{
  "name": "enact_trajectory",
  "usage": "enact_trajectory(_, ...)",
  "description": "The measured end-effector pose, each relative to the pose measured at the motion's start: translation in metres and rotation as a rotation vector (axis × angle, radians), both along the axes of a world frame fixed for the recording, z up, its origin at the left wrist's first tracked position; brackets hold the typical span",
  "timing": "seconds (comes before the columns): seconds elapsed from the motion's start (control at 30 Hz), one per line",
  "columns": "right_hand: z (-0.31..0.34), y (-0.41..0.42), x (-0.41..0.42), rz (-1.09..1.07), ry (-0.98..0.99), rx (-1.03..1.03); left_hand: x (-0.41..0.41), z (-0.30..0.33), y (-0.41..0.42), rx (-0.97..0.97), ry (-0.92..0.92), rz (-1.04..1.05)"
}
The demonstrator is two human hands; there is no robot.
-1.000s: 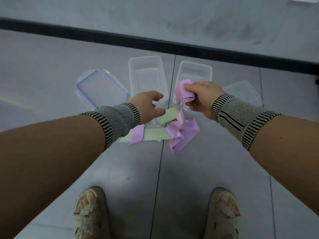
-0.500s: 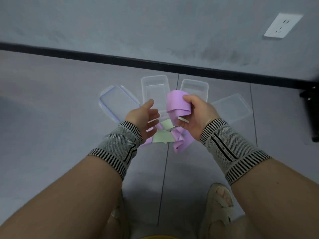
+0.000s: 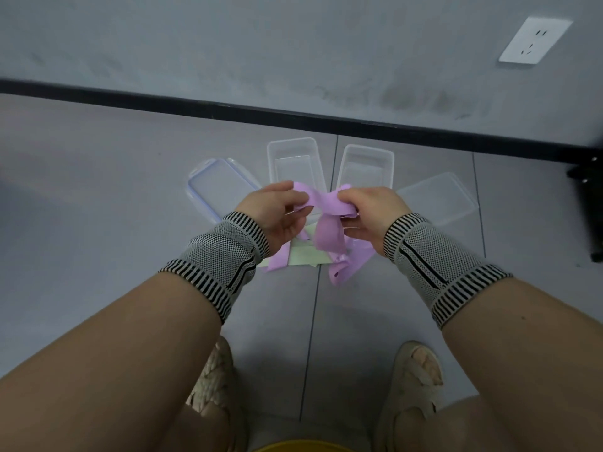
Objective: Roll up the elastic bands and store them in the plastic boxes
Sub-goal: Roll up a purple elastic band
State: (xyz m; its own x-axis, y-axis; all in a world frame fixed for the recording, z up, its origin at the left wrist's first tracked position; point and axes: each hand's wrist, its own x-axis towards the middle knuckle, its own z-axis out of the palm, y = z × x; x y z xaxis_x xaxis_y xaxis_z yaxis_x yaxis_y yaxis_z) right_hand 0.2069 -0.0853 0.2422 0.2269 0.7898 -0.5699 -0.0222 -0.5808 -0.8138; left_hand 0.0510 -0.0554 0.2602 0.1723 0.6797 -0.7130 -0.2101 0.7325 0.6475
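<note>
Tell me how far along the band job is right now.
Nothing is stored: both plastic boxes sit open and empty, lids beside them. In hand: left hand and right hand pinch the purple band, not yet rolled. Left: the green band on the floor.

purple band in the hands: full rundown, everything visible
The purple band is a flat, wide strip of matte, stretchy-looking material. The left hand pinches one end and the right hand grips the other, holding it above the floor in front of the clear boxes. A loop droops between them. It is not rolled yet. Whether it joins the purple strips below is unclear.
</note>
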Motion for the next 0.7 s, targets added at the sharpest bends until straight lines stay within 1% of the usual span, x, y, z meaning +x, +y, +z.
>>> enact_trajectory(0.07,-0.005,0.003,-0.001,0.125,-0.242,0.055,0.003,0.003,0.003,0.049,-0.001,0.005)
enact_trajectory(0.1,-0.005,0.004,-0.003,0.168,-0.338,0.092,0.005,0.004,0.004,0.071,0.001,-0.001)
enact_trajectory(0.13,-0.003,0.005,-0.004,0.188,-0.388,0.129,0.007,0.006,0.005,0.09,0.006,-0.01)
enact_trajectory(0.23,0.0,0.005,-0.006,0.202,-0.398,0.225,0.011,0.01,0.008,0.132,0.031,-0.028)
enact_trajectory(0.33,0.004,0.003,-0.008,0.28,-0.461,0.301,0.011,0.012,0.012,0.153,0.025,-0.031)
enact_trajectory(0.47,0.005,-0.001,-0.014,0.317,-0.525,0.416,0.01,0.014,0.016,0.165,0.052,-0.025)
enact_trajectory(0.57,0.008,-0.001,-0.019,0.325,-0.495,0.481,0.009,0.015,0.015,0.162,0.074,-0.047)
enact_trajectory(0.63,0.01,-0.001,-0.022,0.332,-0.508,0.515,0.008,0.013,0.014,0.14,0.078,-0.072)
enact_trajectory(0.7,0.009,0.0,-0.023,0.317,-0.504,0.517,0.007,0.013,0.013,0.116,0.066,-0.101)
